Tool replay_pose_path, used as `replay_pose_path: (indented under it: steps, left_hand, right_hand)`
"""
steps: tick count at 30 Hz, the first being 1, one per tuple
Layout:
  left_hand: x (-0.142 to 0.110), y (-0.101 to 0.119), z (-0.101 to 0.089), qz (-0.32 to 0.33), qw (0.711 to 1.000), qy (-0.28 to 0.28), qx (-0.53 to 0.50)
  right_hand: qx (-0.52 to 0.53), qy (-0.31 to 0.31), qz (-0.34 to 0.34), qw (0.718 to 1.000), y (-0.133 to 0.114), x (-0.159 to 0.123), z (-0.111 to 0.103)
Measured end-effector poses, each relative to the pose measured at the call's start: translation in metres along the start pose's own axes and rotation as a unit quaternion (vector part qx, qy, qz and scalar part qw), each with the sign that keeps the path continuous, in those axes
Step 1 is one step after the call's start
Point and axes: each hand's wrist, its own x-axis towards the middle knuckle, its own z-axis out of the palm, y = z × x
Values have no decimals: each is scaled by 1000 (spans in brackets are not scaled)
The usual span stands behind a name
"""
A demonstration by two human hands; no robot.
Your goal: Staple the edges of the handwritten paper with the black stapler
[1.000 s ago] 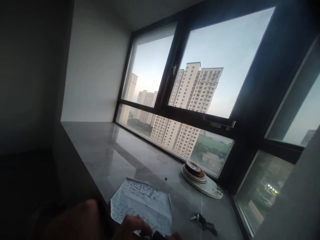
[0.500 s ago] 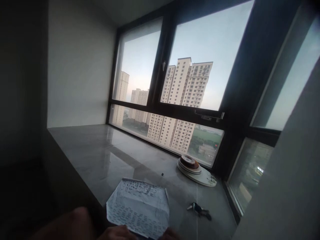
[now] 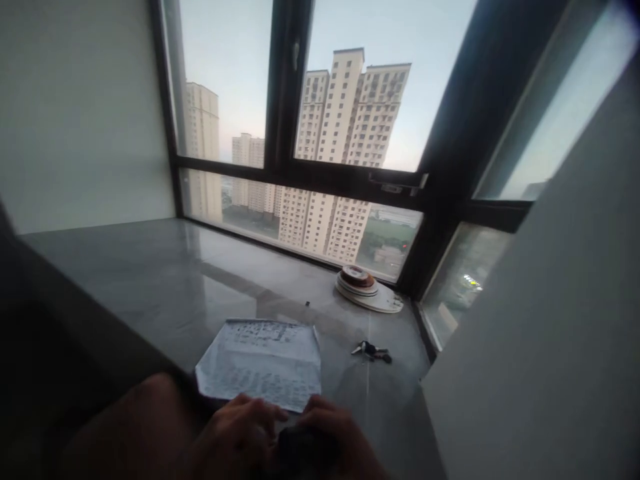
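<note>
At the bottom of the head view, a dark rounded object (image 3: 306, 448) sits low between my hands, its kind lost in shadow. My right hand (image 3: 340, 427) curls over its top and right side. Bent fingers of my left hand (image 3: 243, 427) close against its left side. Just beyond the fingertips, a creased white sheet of paper (image 3: 260, 363) with rows of dark writing lies on the grey stone windowsill (image 3: 145, 293). Both hands are dim and slightly blurred, so their exact hold is hard to see.
Right of the paper lies a bunch of keys (image 3: 371, 351). Farther back, a stack of round plate-like pieces (image 3: 357, 283) rests on a pale oval board (image 3: 390, 303) by the window frame (image 3: 345, 177). A bare knee (image 3: 155, 400) is at lower left.
The view has tilted down and shifted, so the paper and keys appear higher. More of both hands shows, and the dark object has come into sight between them.
</note>
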Motion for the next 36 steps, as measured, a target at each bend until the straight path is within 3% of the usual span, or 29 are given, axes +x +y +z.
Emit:
replay_pose_path:
  steps: [4, 10, 14, 19, 23, 27, 31, 36]
  left_hand:
    - [17, 15, -4, 18, 998, -46, 47]
    - [17, -26, -29, -26, 989, 32, 140]
    - [15, -46, -34, -98, 956, 3, 277]
    - [15, -29, -24, -131, 938, -49, 316]
    - [14, -16, -29, -137, 946, -75, 284]
    - [14, -18, -35, -86, 953, -101, 273]
    - [16, -11, -22, -107, 948, -116, 276]
    - [26, 1, 15, -114, 955, -84, 262]
  right_hand:
    - [-42, -20, 3, 999, -9, -5, -4]
    - [-113, -22, 98, 988, -17, -5, -1]
    - [-142, 7, 142, 980, -17, -5, -1]
    - [-177, 21, 212, 961, -16, -3, -6]
    - [-234, 57, 199, 950, -7, -5, -9]
    - [-292, 99, 176, 935, 1, -8, -10]
    - [-294, 103, 176, 934, 6, -8, -11]
    - [-318, 111, 177, 925, 7, -3, -21]
